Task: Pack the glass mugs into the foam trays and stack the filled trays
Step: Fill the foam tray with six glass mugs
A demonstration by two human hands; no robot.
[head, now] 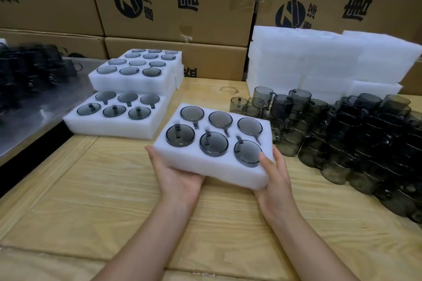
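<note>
A white foam tray [205, 166] with several smoky glass mugs sunk upside down in its holes is held tilted above the wooden table. My left hand [175, 178] grips its near left corner from below. My right hand [277, 180] grips the near right corner, thumb on top beside a mug [247, 153]. To the left, a filled tray [109, 124] lies on the table. Behind that one stands a stack of filled trays [137, 80]. A big pile of loose grey mugs [342, 134] covers the table on the right.
A stack of white foam trays [319, 59] stands at the back right, behind the mugs. Printed cardboard boxes [173, 0] form a wall behind everything. At the left, a metal surface [27, 116] holds more dark mugs [29, 70], blurred. Bare wood lies in front of me.
</note>
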